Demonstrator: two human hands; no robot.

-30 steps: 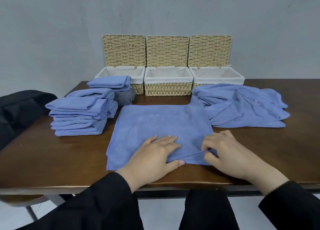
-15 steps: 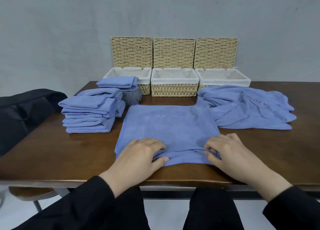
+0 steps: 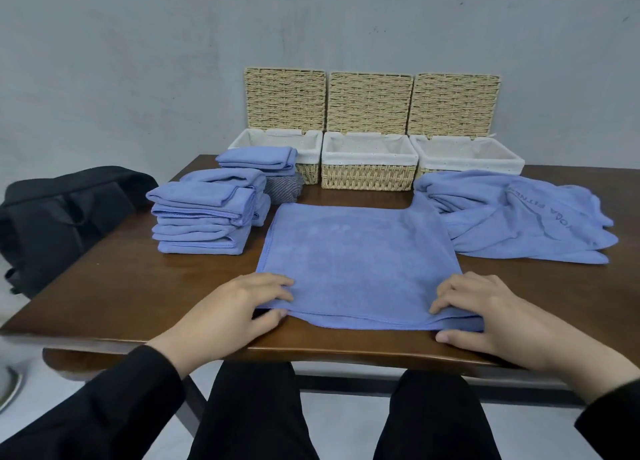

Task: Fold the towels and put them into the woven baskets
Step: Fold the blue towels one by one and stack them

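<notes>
A blue towel (image 3: pixel 360 262) lies flat in the middle of the brown table (image 3: pixel 121 286), its near edge doubled. My left hand (image 3: pixel 242 307) pinches the near left corner, thumb under the cloth. At the near right corner my right hand (image 3: pixel 481 314) grips the edge the same way. Three woven baskets with white liners stand open at the back: left (image 3: pixel 308 147), middle (image 3: pixel 369 172), right (image 3: pixel 474 158). A stack of folded blue towels (image 3: pixel 204 217) sits at the left. A loose heap of blue towels (image 3: pixel 519 224) lies at the right.
A black bag (image 3: pixel 59 217) rests on a seat off the table's left edge. A grey striped cloth (image 3: pixel 282 189) sits under folded towels in front of the left basket. The basket lids lean against the grey wall.
My left hand slid from the middle of the near edge out to the left corner. My right hand shifted outward along the right corner. The near edge now lies straighter.
</notes>
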